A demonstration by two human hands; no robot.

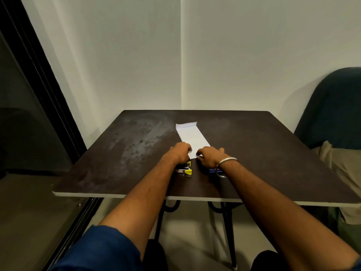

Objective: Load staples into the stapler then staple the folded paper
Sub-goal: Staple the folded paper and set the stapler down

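Note:
A folded white paper lies lengthwise on the dark table, its far end slightly lifted. My left hand pinches the paper's near left corner. My right hand, with a metal bangle on the wrist, pinches the near right corner. Just behind my left wrist sits a small yellow and black box or stapler; I cannot tell which. A dark blue object shows partly under my right wrist, mostly hidden.
The table stands in a white wall corner. A dark window frame runs along the left. A dark blue chair back with beige cloth is at the right. My knees show below the table's front edge.

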